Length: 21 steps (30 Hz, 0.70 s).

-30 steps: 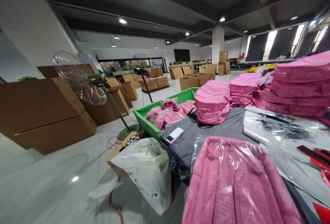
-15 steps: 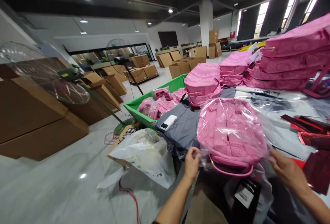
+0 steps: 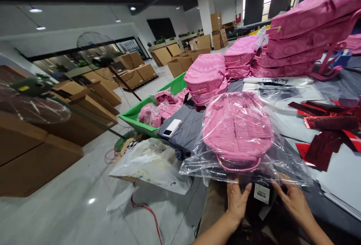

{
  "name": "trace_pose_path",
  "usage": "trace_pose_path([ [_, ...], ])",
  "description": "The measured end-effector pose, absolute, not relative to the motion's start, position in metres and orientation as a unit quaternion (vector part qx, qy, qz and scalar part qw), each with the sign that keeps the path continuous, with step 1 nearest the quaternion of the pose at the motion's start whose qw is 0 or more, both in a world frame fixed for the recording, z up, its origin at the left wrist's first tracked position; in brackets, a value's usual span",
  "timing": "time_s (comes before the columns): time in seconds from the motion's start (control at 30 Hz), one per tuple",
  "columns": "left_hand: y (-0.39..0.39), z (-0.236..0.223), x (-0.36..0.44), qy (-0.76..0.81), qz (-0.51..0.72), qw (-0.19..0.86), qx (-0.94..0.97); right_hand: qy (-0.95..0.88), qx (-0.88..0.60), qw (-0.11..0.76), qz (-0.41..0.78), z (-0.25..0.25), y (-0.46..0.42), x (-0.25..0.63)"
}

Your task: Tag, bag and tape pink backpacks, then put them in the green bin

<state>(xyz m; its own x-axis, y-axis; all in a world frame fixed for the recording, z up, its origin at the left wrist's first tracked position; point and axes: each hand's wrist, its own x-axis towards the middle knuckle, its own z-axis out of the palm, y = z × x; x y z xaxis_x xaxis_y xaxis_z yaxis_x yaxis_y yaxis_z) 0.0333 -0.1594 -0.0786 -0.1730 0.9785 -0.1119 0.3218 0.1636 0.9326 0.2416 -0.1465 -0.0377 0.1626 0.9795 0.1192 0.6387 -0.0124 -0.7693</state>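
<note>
A pink backpack point(image 3: 238, 128) lies inside a clear plastic bag point(image 3: 197, 162) at the near edge of a grey-covered table point(image 3: 191, 128). The bag's open end faces me. My left hand point(image 3: 237, 200) rests at that end, fingers stretched under the plastic and thumb apart. My right hand point(image 3: 290, 200) lies flat beside it, fingers pointing toward a white barcode label point(image 3: 261, 193) between the two hands. Neither hand grips anything that I can see.
Stacks of pink backpacks point(image 3: 207, 77) point(image 3: 299, 38) stand farther back on the table. Beside the bag lie a white power bank point(image 3: 172, 127) and red foil sheets point(image 3: 324, 124). A green bin point(image 3: 132, 115), a box lined with a white bag point(image 3: 149, 162), a standing fan point(image 3: 36, 98) and cardboard boxes point(image 3: 34, 151) occupy the floor at left.
The bagged backpack was pulled toward me to the table's near edge. My hands left the bag's side edges and came together at its open end. My view tilted down and right.
</note>
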Motion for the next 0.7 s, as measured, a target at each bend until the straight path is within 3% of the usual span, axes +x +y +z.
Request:
trace_pose_path([
  [0.1,-0.158,-0.074,0.041,0.625,0.44,0.422,0.488,-0.535,-0.699,0.407,0.245,-0.036,-0.152,0.247],
  [0.3,-0.188,-0.076,0.048,0.457,0.437,0.685,0.363,-0.506,-0.676,0.422,0.33,-0.032,-0.17,0.254],
  [0.43,-0.2,-0.09,0.064,0.409,0.407,0.755,0.312,-0.536,-0.639,0.387,0.393,-0.047,-0.184,0.244],
  [0.6,-0.196,-0.088,0.049,0.424,0.254,0.681,0.541,-0.546,-0.667,0.397,0.315,-0.074,-0.217,0.247],
  [0.7,-0.172,-0.051,0.033,0.402,0.189,0.402,0.801,-0.547,-0.694,0.392,0.256,-0.074,-0.235,0.259],
])
